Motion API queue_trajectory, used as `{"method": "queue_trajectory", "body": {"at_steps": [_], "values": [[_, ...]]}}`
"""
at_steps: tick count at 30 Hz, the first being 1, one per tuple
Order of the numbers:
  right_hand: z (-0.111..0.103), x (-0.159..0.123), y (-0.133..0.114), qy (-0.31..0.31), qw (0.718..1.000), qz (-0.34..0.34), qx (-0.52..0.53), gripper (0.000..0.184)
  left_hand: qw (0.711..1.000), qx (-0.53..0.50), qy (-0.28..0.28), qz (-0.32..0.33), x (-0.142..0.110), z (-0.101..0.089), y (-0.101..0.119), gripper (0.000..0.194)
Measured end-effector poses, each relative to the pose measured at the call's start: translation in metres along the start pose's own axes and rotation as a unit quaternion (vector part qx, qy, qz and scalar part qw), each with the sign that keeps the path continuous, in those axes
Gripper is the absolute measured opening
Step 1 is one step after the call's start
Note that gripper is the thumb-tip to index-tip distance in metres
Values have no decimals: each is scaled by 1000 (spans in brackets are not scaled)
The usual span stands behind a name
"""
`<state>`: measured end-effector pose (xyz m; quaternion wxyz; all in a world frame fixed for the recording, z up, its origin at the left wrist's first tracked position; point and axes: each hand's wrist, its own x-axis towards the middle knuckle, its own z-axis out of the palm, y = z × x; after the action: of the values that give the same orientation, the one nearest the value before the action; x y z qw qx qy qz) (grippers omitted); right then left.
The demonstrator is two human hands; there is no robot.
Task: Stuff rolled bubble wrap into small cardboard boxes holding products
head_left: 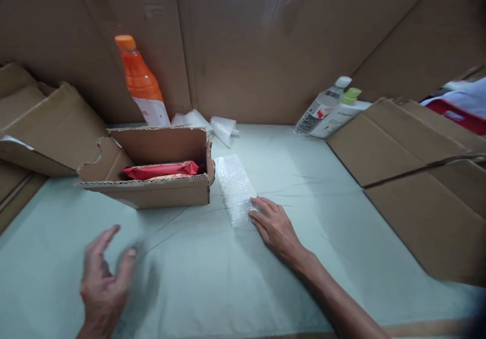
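Observation:
An open cardboard box [172, 193] stands on the cloth-covered table, with a red packet [163, 171] lying inside it. To the right of the box is a flat piece of bubble wrap [234, 189]. My right hand [275, 227] rests its fingertips on the lower right edge of the wrap, the fingers extended and palm down. Below the box, my left hand [104, 273] hovers with thumb and fingers apart, slightly blurred and holding nothing.
Behind the box stands an orange bottle [141, 83], beside crumpled bubble wrap [224, 127]. A clear bottle [322, 107] and a white bottle with a green cap [339, 116] lean at the back right. Folded cardboard boxes lie left [56, 126] and right [425, 202].

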<state>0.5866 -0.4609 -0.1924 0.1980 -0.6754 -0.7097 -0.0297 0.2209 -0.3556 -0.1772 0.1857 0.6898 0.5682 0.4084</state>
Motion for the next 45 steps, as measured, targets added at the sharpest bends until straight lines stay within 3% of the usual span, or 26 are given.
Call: {"method": "queue_trajectory", "body": {"at_steps": [3,6,10,14,17,21,25,27,31,33,36,40,45], "values": [[0,4,-6,4,999,-9,47,22,974,-9,-128,188,-15,15,20,32],[-8,2,-8,-20,999,-18,46,25,933,-29,-223,281,-17,35,40,32],[-12,-3,-2,-64,998,-15,-21,36,898,-32,-294,325,-12,57,60,36],[-2,-1,2,-16,998,-13,-52,29,881,-16,-329,339,-11,76,70,41],[1,-1,-2,1,1000,-9,-26,24,879,-6,-344,330,-12,87,72,55],[-14,-6,-17,-55,995,20,77,18,875,-30,-355,327,-16,97,74,71],[-32,-11,-30,-105,972,73,198,15,882,-92,-345,309,-18,107,75,46],[-38,-14,-33,-48,968,91,230,15,898,-111,-337,260,-16,112,76,35],[-44,-24,-38,148,968,59,194,18,930,-112,-320,144,-12,118,79,33],[-43,-29,-44,172,969,16,175,22,936,-110,-315,116,-10,118,79,36],[-34,-32,-53,116,982,-35,143,24,937,-109,-316,102,-11,120,78,41],[-11,-25,-54,5,998,-29,50,31,938,-106,-305,122,-13,124,73,43],[5,-17,-45,4,1000,-27,15,21,940,-86,-207,256,-13,113,71,51]]}}
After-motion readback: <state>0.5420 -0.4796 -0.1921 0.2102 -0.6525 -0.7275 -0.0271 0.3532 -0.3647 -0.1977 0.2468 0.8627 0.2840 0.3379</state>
